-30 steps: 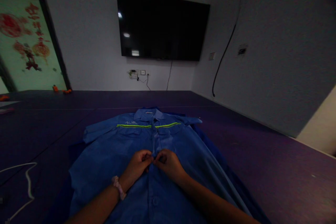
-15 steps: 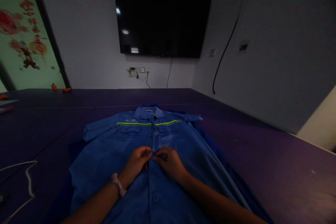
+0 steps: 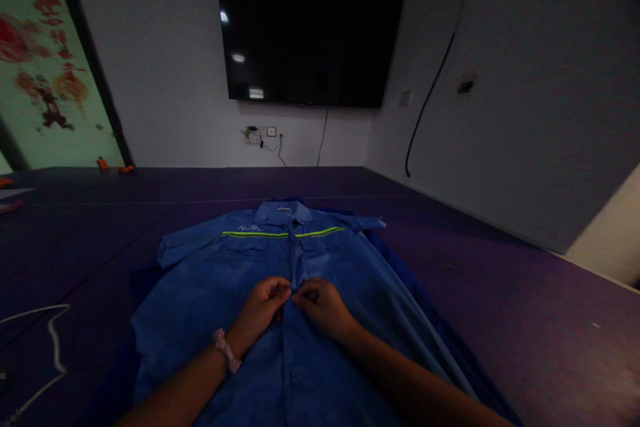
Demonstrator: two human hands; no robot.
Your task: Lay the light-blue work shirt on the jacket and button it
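Note:
A blue short-sleeved work shirt (image 3: 200,300) lies front up, its collar pointing away from me and a yellow-green stripe running across the chest. My left hand (image 3: 265,303) pinches the front placket near the shirt's middle. Close beside it, my right hand (image 3: 323,307) pinches the same placket from the other side, fingertips almost touching. Whatever small part of the placket sits between the fingertips is hidden. Lower on the placket a button (image 3: 297,375) shows. A pale scrunchie (image 3: 227,351) circles my left wrist.
Darker blue cloth (image 3: 440,333) sticks out from under the shirt. All lies on a purple surface (image 3: 500,280). A white cable (image 3: 56,340) curves at the left. Small orange objects (image 3: 126,169) sit by the far wall, under a television (image 3: 313,40).
Both hands stay at the same spot on the placket, with barely any finger movement. The view has shifted very slightly.

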